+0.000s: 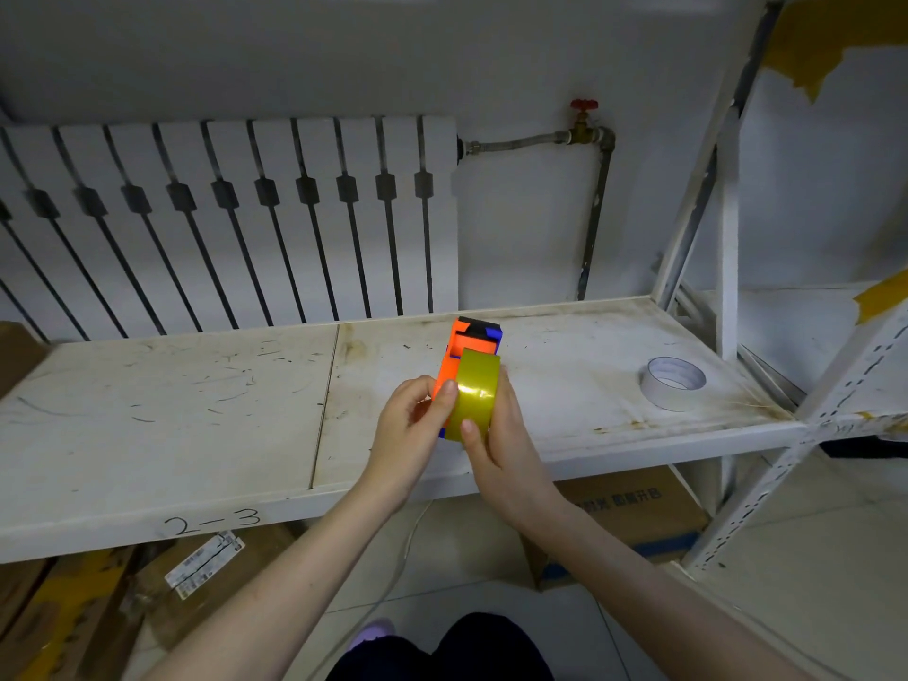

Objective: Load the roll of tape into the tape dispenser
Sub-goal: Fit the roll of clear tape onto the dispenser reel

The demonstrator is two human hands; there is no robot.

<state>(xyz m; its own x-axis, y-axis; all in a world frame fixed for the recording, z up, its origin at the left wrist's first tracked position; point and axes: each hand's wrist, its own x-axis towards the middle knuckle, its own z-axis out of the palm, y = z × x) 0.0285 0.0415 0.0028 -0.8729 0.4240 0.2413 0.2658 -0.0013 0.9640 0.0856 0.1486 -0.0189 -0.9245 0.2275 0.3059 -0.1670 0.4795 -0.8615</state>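
Note:
An orange and blue tape dispenser point(467, 344) is held above the white shelf point(196, 410), its black front end pointing away from me. A roll of yellowish-brown tape point(475, 393) stands on edge against the dispenser's right side. My left hand point(410, 430) grips the dispenser's orange body from the left, thumb touching the roll. My right hand point(501, 444) holds the roll from the right and below, thumb on its outer face. Whether the roll sits on the dispenser's hub is hidden.
A second, white roll of tape point(674, 383) lies flat on the shelf to the right. A radiator point(221, 223) and a pipe with a red valve point(583, 120) stand behind. A white rack upright point(727, 228) rises at right. Cardboard boxes point(638, 513) sit under the shelf.

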